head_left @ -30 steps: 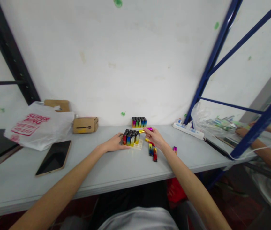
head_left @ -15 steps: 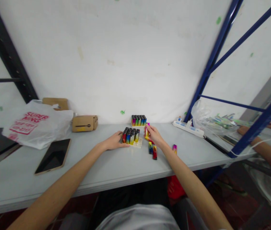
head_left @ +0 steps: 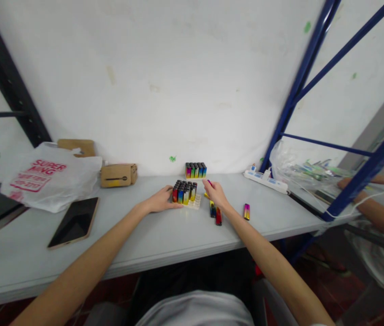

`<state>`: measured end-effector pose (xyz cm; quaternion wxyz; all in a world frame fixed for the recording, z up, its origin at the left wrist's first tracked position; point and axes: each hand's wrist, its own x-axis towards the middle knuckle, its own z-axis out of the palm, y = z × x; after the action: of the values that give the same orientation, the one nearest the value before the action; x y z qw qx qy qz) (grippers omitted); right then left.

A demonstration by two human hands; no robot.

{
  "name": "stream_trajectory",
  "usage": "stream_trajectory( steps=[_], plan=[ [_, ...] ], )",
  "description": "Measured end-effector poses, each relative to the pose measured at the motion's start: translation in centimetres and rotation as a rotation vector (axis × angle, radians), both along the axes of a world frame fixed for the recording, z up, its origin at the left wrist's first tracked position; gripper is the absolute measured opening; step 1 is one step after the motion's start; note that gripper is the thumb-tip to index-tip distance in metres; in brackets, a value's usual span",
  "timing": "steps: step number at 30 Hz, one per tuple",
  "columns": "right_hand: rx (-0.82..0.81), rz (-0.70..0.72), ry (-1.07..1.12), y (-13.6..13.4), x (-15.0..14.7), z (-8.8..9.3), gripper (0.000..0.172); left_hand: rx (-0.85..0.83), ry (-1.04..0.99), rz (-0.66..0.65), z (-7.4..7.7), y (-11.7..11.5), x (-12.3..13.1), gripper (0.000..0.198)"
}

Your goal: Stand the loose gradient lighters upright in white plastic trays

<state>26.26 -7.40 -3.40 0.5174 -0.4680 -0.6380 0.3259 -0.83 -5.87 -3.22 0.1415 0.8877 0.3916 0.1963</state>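
Note:
My left hand is closed around the left side of a white tray. Upright cigarette lighters in several colours fill most of that tray, and its slots on the right hold none. Just right of the tray, my right hand pinches a lighter; only a bit of its purple end shows past the fingers. Below that hand lie a blue-and-yellow lighter and a red lighter, side by side. A purple-and-yellow lighter lies apart to the right.
A second block of upright lighters stands by the wall. Leftward are a cardboard box, a plastic bag and a tablet. A power strip and a blue rack post stand right; another person's arm is beyond.
My right hand has turned, so the lighter in it is now mostly covered by the fingers. My left hand stays on the tray. The view has shifted slightly.

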Motion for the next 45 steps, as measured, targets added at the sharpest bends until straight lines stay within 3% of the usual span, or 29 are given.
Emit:
stream_trajectory(
  steps=[4,17,23,31,37,45],
  plan=[
    [0.033,-0.078,-0.149,-0.3,-0.3,-0.3,0.046,0.003,0.024,0.003,-0.1,0.1,0.0,0.074],
    [0.168,0.023,-0.197,-1.4,-0.1,0.7,0.037,-0.012,0.021,-0.004,0.0,0.0,0.0,0.073],
    [0.403,0.058,-0.375,-1.9,0.1,1.5,0.040,-0.027,0.000,-0.002,0.2,-0.2,0.1,0.073],
    [0.263,0.111,-0.511,-1.7,0.3,0.7,0.047,-0.029,0.037,0.008,0.3,-0.3,0.1,0.072],
    [0.291,0.156,-0.530,-1.7,0.1,0.7,0.045,-0.022,0.032,-0.004,-0.1,0.1,0.0,0.071],
    [0.357,0.170,-0.634,-1.9,-0.3,1.0,0.029,-0.024,0.027,0.015,-0.1,0.0,0.0,0.077]
  ],
)
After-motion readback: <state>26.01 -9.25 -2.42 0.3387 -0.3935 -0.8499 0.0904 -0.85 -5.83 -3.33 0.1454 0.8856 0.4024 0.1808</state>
